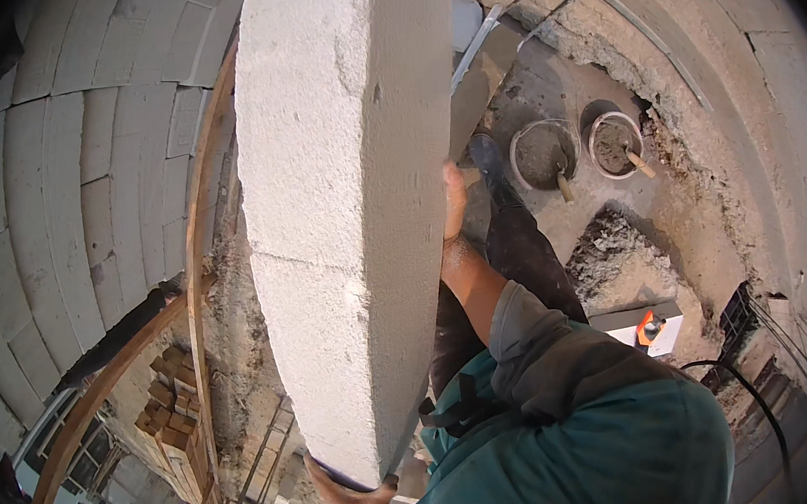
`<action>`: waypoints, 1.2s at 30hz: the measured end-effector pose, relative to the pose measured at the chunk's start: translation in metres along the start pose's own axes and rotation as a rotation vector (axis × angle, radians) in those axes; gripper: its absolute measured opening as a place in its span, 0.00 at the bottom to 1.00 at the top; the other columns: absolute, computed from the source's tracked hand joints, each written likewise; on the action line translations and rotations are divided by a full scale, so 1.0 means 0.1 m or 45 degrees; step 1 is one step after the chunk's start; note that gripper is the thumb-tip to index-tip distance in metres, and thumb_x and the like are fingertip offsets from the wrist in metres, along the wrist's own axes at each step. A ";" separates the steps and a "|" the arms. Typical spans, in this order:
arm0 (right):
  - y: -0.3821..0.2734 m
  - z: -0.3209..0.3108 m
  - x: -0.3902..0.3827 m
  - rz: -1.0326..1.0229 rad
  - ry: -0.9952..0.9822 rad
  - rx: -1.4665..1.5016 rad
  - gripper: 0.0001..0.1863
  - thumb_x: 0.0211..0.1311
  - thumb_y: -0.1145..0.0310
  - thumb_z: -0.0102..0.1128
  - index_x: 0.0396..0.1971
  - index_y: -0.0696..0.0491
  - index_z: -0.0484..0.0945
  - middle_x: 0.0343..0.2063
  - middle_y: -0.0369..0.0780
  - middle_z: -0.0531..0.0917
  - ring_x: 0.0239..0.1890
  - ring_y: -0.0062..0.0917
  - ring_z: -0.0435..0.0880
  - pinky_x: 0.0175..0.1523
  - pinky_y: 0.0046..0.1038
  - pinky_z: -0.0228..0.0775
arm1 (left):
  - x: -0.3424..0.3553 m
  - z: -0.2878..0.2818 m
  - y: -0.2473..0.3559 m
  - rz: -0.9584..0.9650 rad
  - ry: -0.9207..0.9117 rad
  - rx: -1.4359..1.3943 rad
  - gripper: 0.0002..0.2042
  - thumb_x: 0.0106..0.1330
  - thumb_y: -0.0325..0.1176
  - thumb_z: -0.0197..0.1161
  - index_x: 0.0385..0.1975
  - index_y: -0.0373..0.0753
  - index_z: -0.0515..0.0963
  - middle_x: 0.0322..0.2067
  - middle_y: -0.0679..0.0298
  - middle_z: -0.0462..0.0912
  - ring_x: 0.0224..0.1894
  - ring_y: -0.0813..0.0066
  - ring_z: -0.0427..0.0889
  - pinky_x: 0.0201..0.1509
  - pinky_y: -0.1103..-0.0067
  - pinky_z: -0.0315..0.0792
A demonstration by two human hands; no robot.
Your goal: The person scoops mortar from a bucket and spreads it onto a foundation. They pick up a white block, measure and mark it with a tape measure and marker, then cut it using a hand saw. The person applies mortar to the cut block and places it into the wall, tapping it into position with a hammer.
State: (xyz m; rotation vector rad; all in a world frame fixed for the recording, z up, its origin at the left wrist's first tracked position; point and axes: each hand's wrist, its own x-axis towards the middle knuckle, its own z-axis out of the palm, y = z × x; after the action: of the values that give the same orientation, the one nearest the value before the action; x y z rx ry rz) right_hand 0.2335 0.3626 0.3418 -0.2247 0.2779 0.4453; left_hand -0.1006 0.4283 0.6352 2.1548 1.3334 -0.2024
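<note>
A large white lightweight block (309, 163) fills the middle of the view, held lengthwise against my body, with a fine crack across its face. My left hand (356, 491) grips its lower end from underneath at the bottom left, fingers partly hidden. My right hand (452, 197) presses along its right side at mid-height, partly behind the block. Below, right of my leg, two buckets (539, 147) (615, 140) of grey mortar stand on the concrete, each with a wooden-handled tool in it.
Block walls (62, 221) rise at left and right. Curved-looking timbers (201, 325) run along the left, above stacked bricks (166, 398). Rubble (617, 248), an orange tool (649, 328) on a white block and a black hose (747, 382) lie at right. Cables cross the top right.
</note>
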 end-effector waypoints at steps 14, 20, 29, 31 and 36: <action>-1.29 -2.55 1.06 0.061 0.840 -0.251 0.40 0.70 0.33 0.39 0.67 0.52 0.63 0.57 0.42 0.74 0.58 0.31 0.75 0.60 0.36 0.71 | 1.68 2.59 0.78 0.393 -0.165 0.545 0.58 0.29 0.36 0.82 0.67 0.34 0.53 0.59 0.47 0.60 0.63 0.42 0.59 0.65 0.49 0.58; -1.65 -3.21 0.97 0.125 1.067 -0.339 0.39 0.71 0.35 0.40 0.67 0.52 0.63 0.57 0.42 0.74 0.58 0.31 0.75 0.60 0.36 0.71 | 2.14 3.52 0.75 0.251 -0.280 0.630 0.62 0.26 0.54 0.84 0.64 0.35 0.56 0.57 0.49 0.64 0.61 0.45 0.61 0.66 0.49 0.54; -1.88 -3.39 0.74 0.289 1.240 -0.441 0.37 0.72 0.37 0.41 0.67 0.52 0.63 0.58 0.41 0.74 0.58 0.32 0.75 0.60 0.36 0.71 | 2.33 3.84 0.94 0.294 -0.157 0.604 0.54 0.33 0.55 0.80 0.63 0.37 0.59 0.58 0.52 0.67 0.61 0.50 0.64 0.66 0.51 0.53; -1.91 -3.41 0.72 0.308 1.259 -0.453 0.36 0.72 0.38 0.41 0.67 0.51 0.63 0.58 0.41 0.74 0.59 0.32 0.75 0.60 0.36 0.71 | 2.36 3.82 0.98 0.329 -0.134 0.612 0.55 0.34 0.58 0.79 0.63 0.37 0.59 0.58 0.53 0.67 0.61 0.50 0.64 0.65 0.50 0.54; -1.99 -3.38 0.73 0.345 1.273 -0.492 0.35 0.72 0.40 0.41 0.67 0.51 0.63 0.58 0.40 0.74 0.59 0.32 0.75 0.61 0.37 0.71 | 2.43 3.84 1.13 0.337 -0.114 0.611 0.56 0.34 0.65 0.77 0.63 0.38 0.61 0.59 0.53 0.67 0.60 0.50 0.64 0.65 0.50 0.55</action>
State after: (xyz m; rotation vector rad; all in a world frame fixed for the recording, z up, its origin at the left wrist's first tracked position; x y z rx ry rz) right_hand 0.3145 0.1242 0.0323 -0.7948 1.2151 0.6297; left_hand 0.1801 0.3652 0.2665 2.6554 1.0062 -0.5508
